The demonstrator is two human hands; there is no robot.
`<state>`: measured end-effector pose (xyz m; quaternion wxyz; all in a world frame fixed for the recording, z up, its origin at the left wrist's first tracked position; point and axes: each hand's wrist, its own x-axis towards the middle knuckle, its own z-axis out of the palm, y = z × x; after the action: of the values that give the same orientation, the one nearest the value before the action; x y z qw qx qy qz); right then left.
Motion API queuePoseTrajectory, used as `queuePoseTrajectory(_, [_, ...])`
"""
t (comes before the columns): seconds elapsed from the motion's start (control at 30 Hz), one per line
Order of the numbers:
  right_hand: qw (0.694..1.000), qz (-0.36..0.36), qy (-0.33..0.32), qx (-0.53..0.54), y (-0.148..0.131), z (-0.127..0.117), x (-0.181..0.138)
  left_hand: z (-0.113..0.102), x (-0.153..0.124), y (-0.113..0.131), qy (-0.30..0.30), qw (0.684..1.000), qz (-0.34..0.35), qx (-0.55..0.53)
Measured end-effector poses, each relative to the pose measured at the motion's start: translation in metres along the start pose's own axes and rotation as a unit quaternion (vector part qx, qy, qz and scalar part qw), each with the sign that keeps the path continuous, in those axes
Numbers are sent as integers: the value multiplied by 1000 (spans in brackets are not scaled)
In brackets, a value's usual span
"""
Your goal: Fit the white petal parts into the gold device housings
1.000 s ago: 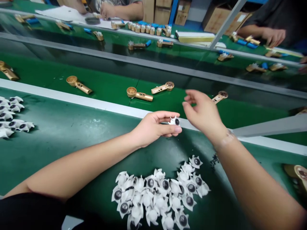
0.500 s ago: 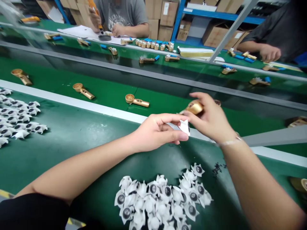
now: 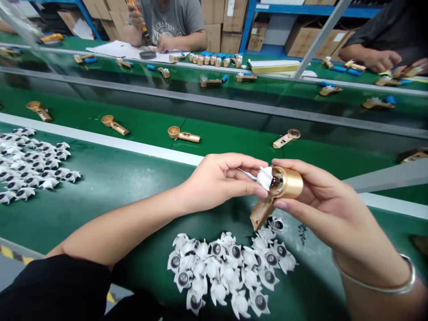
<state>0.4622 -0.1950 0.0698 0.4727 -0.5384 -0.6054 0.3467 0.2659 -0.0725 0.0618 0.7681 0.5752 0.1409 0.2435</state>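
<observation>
Between the thumb and fingers of my left hand (image 3: 222, 182) is a small white fan blade (image 3: 265, 178), held at the open mouth of a gold fan housing (image 3: 290, 183). My right hand (image 3: 329, 209) grips that housing by its round head, and its handle points down to the left. Whether the blade touches the inside of the head I cannot tell. Below both hands lies a loose pile of white fan blades (image 3: 219, 272), several showing dark round centres.
More white fan blades (image 3: 31, 165) lie in rows at the left. Gold housings (image 3: 183, 134) rest along the green belt (image 3: 140, 122) beyond a white rail. Small black bits (image 3: 302, 232) lie right of the pile. Across the line, a person in grey (image 3: 179, 26) works with an orange tool.
My right hand has brought the gold housing from over the belt toward me, up against the fan blade in my left hand. Another gold housing now shows on the belt behind.
</observation>
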Motion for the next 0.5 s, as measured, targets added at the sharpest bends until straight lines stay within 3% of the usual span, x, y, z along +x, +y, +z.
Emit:
queuePoseTrajectory(0.33, [999, -2, -7, -37, -2, -1, -6, -1, -1, -1, 5, 999, 17, 35])
queuePoseTrajectory(0.5, [974, -82, -12, -209, -1, -5, -4, -1, -2, -2, 29, 993, 25, 108])
